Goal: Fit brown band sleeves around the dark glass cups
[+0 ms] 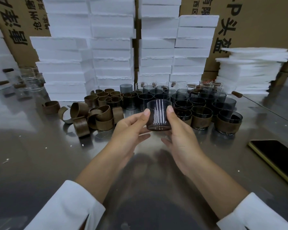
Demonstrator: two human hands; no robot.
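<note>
I hold one dark glass cup (pixel 158 116) upright above the steel table, between both hands. My left hand (pixel 130 128) grips its left side with thumb near the rim. My right hand (pixel 179 131) grips the right side the same way. No band shows on this cup. A loose heap of brown band sleeves (pixel 96 115) lies to the left. Behind the held cup stand several bare dark cups (pixel 158 95), and to the right several cups wearing brown bands (pixel 201 119).
The steel table (pixel 40 155) carries a phone (pixel 276 156) at the right edge. Tall stacks of white foam boxes (pixel 110 52) and cardboard cartons (pixel 259 27) wall the back. Clear glasses (pixel 28 83) stand far left, white foam sheets (pixel 249 72) far right.
</note>
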